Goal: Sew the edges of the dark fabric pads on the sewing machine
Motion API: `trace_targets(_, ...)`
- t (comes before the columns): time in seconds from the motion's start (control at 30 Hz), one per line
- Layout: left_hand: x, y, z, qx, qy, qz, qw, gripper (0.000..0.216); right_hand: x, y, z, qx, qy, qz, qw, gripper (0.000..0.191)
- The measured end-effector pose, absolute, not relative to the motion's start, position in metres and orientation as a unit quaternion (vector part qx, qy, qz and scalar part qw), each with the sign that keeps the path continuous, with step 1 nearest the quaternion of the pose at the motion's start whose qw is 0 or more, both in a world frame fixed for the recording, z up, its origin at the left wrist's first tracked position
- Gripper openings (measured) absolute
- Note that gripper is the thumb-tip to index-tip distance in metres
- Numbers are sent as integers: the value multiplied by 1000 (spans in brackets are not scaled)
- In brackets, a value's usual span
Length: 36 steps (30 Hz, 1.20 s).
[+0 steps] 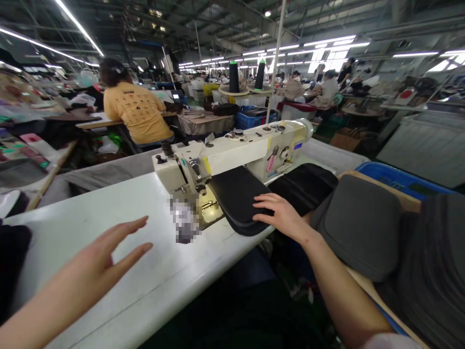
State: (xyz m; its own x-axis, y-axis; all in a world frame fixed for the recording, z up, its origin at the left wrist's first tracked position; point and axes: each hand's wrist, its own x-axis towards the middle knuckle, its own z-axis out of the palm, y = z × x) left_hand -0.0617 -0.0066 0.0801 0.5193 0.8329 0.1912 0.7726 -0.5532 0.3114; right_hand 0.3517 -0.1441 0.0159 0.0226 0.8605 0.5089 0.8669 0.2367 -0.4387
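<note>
One black panel [240,194], rounded at the near corners, lies flat on the machine bed under the arm, just right of the needle area. Near edge shows >1 layer, prob. a stacked pair; can't tell whether joined. Your R hand [279,213] is on its near right edge: fingers loosely spread, tips touching, no firm grip visible. Your L hand [116,252] is above the white tabletop [90,213], thumb & fingers wide apart, nothing held.

Sewing machine [236,150]: presser area partly blurred out, so needle contact can't be confirmed. Panel's L edge appears beside the foot, not clearly under it. Pink-handled snips [271,160] sit on the machine body.

Progress (judgement): you look to be between seams on this pc. Panel is at the machine, so positioning is at least roughly done; whether any edge is stitched, can't tell, no seam legible at this res.

Further R: another black piece [305,184] lies behind your R wrist, finished or waiting unclear. Beyond it, grey panels [363,223] in a thick pile by a blue crate [388,177]; if these are input, most of the batch is left. Far L edge: dark material [14,261], too cut off to count as output.

Bkgd: 2 black thread cones [233,77] behind machine; co-worker in yellow shirt [136,114], back turned to you.
</note>
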Motion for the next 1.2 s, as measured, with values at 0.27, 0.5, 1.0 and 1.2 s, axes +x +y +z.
trace_targets(0.27, -20, -37, 85, 910, 378, 122, 119, 60, 360, -136, 23, -605, -724, 43, 329, 15)
trace_targets(0.5, -20, -44, 83, 916, 359, 119, 133, 54, 359, -135, 24, -611, -723, 41, 319, 14)
trace_targets(1.0, -22, -49, 83, 923, 342, 110, 140, 47, 360, -134, 25, -611, -726, 68, 308, 17)
trace_targets(1.2, -20, -50, 84, 923, 340, 96, 150, 45, 360, -134, 26, -615, -721, 81, 310, 18)
